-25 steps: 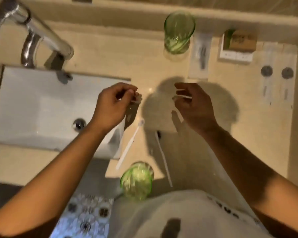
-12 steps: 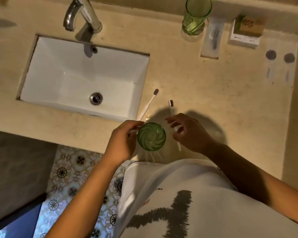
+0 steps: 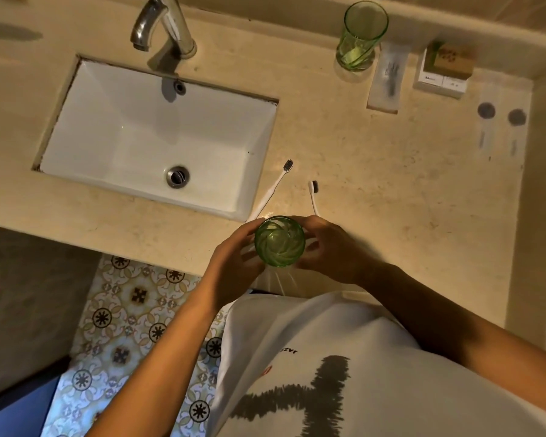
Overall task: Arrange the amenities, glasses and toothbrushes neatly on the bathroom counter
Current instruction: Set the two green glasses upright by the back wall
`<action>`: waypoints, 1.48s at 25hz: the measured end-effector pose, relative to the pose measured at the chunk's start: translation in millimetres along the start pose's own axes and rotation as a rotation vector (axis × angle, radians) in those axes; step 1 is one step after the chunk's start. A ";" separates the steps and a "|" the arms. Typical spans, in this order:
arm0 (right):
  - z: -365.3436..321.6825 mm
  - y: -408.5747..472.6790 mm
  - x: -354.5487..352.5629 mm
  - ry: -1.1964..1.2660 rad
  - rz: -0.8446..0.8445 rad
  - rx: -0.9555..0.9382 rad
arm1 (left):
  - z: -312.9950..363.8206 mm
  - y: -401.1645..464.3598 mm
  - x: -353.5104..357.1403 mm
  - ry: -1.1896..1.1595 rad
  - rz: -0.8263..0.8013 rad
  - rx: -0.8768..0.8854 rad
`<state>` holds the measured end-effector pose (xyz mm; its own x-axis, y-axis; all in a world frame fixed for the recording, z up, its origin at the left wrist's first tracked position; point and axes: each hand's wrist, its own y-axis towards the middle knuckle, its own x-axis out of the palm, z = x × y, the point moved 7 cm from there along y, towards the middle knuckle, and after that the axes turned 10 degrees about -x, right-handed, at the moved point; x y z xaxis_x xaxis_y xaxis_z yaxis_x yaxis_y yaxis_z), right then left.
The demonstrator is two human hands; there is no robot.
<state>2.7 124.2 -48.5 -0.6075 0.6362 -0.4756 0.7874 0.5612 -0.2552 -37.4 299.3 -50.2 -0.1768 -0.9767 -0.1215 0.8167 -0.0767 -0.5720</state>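
You had the near green glass (image 3: 279, 241) cupped between both hands at the front edge of the counter (image 3: 391, 190), just right of the sink (image 3: 158, 143). Your left hand (image 3: 234, 263) wrapped its left side and your right hand (image 3: 325, 250) its right side, fingers curled and pressed against the wall of the glass; whether it was lifted or resting on the counter could not be told from above.

Two toothbrushes lay loose just beyond it: the left toothbrush (image 3: 273, 189) slanted along the sink's corner, the right toothbrush (image 3: 313, 197) ran under your right fingers. The second green glass (image 3: 360, 36) stood upright at the back ledge, with a clear sachet (image 3: 388, 80) beside it and a small boxed amenity (image 3: 445, 69) further right. Two more flat packets (image 3: 501, 127) lay near the right wall.

The risk here was mostly the edge. The glass sat close to the counter's lip with tiled floor (image 3: 133, 310) below, so a slip in a smooth-walled, possibly wet grip would likely have meant breakage. Sliding it forward could also have nudged the left toothbrush into the basin, or rolled the right one away. Lifting clear before moving seemed the safer choice
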 end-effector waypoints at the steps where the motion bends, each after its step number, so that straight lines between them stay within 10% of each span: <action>1: 0.9 0.6 -1.4 0.009 -0.006 0.000 | 1.2 -0.3 1.1 -0.019 -0.017 -0.008; 18: 3.8 131.8 -128.0 0.387 0.505 0.097 | 135.9 146.2 -39.7 -0.407 0.223 0.075; 37: 48.4 268.3 -199.5 0.270 0.903 0.100 | 216.4 327.4 -35.5 -0.164 0.201 0.191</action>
<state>340.2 122.2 -62.8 0.2421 0.9156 -0.3210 0.9693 -0.2432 0.0375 355.1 265.5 -57.6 0.0770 -0.9942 -0.0756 0.9173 0.1004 -0.3853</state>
